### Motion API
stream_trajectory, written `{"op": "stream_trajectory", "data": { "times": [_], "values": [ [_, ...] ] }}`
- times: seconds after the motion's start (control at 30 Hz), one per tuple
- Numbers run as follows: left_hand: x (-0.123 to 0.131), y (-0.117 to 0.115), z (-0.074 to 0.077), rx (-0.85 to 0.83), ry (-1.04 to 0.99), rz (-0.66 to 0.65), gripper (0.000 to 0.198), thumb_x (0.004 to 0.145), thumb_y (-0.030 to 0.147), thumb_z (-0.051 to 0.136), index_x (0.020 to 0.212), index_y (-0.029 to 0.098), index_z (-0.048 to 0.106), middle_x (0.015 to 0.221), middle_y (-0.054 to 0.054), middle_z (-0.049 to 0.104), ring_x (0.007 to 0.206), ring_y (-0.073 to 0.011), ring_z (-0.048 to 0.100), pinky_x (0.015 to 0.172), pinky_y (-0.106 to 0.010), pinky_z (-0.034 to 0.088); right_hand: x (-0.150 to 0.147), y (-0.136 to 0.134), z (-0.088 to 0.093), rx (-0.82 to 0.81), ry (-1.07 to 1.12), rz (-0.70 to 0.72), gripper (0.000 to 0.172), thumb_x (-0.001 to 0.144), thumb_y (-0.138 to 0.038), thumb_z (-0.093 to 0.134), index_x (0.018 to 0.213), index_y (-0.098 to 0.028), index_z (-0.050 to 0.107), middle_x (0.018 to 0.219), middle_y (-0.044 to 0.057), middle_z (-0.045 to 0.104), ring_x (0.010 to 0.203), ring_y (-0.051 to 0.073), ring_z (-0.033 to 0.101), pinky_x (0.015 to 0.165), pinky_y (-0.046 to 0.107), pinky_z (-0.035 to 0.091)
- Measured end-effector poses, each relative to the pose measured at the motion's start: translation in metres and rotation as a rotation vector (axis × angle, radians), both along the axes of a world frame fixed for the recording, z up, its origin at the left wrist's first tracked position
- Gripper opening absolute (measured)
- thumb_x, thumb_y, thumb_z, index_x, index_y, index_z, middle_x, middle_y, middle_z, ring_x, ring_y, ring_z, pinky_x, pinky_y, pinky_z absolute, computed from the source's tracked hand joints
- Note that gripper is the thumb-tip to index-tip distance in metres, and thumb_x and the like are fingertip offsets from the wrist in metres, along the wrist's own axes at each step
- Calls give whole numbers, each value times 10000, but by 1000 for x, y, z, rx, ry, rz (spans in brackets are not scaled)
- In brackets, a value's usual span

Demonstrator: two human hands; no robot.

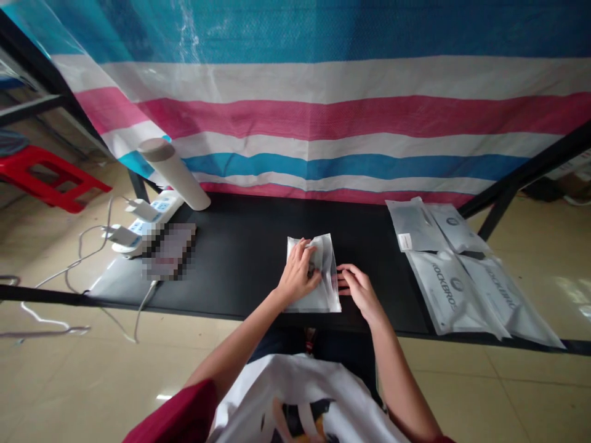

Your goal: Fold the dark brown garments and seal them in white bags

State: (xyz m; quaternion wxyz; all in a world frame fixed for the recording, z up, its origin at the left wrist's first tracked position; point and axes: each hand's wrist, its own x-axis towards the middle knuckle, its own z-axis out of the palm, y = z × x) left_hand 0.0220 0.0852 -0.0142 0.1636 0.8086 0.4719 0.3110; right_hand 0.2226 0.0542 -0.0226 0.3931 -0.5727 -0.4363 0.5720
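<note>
A frosted plastic zip bag [318,300] lies on the black table in front of me. My left hand [299,275] rests on top of it with the fingers spread, covering much of its face, and nothing shows in its grasp. At the bag's right edge is my right hand [357,286], its fingers stretched toward the bag's side. Whether those fingertips touch the bag or slip under its edge I cannot tell. What the bag contains is mostly hidden by my left hand.
Several packed frosted bags [455,292] lie at the table's right end. On the left are a white power strip [159,212] with plugs, a blurred-out phone-like device [170,251] on a cable, and an upright bottle [178,175]. A striped sheet [305,117] hangs behind; a red stool [50,175] stands beyond.
</note>
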Motion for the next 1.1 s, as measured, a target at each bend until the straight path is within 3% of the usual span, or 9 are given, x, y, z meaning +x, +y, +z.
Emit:
{"op": "stream_trajectory", "data": {
  "times": [0.2,0.3,0.43,0.63,0.73,0.87,0.97,1.1],
  "values": [
    [-3,-1,-11,-116,-101,88,661,846,309,529,1428,131,271,1556,-228,231,1477,-345,223,1143,-543,322,-10,29,-10,139,-329,139,325,860,-453,551,1038,-203,656,825,61,732,663,208,680,559,286,509],
    [-2,-1,-16,-128,-78,74,674,920,419,480,1465,114,226,1565,-245,228,1492,-342,191,1165,-551,288,-16,33,-6,202,-510,144,317,866,-463,573,999,-200,688,869,87,745,755,237,699,640,289,483],
    [0,-1,-20,-88,-43,48,658,968,467,401,1473,81,233,1563,-260,244,1503,-340,160,1190,-552,244,-25,30,8,227,-715,206,335,873,-491,586,1005,-208,707,877,111,748,785,270,702,622,287,423],
    [0,-1,-24,-72,-25,51,658,976,505,374,1476,88,272,1559,-240,280,1499,-332,184,1193,-539,259,-34,32,14,256,-892,223,282,843,-368,642,1020,-157,704,985,138,724,922,274,694,719,277,448],
    [1,-2,-23,-88,4,62,691,976,530,362,1499,93,255,1570,-225,279,1500,-323,191,1198,-525,258,-28,31,8,271,-825,140,266,810,-362,657,969,-152,696,1020,139,707,918,267,692,736,282,470],
    [6,-4,-20,-99,103,62,688,966,558,377,1534,186,264,1607,-127,267,1502,-358,158,1199,-560,222,7,21,6,226,-567,-115,333,782,-399,644,1025,-172,667,961,106,726,933,287,684,759,334,504],
    [11,-4,-20,-95,193,38,656,921,598,456,1488,274,391,1599,-50,310,1488,-428,134,1184,-624,183,39,12,12,170,-260,-277,366,755,-446,668,1005,-180,673,939,80,739,923,279,682,748,343,524],
    [16,3,-20,-91,157,28,621,903,574,510,1426,241,474,1553,-75,390,1479,-432,166,1185,-629,173,51,3,27,169,-58,-364,400,680,-475,761,940,-175,703,937,66,744,906,253,675,751,318,528]
  ]
}}
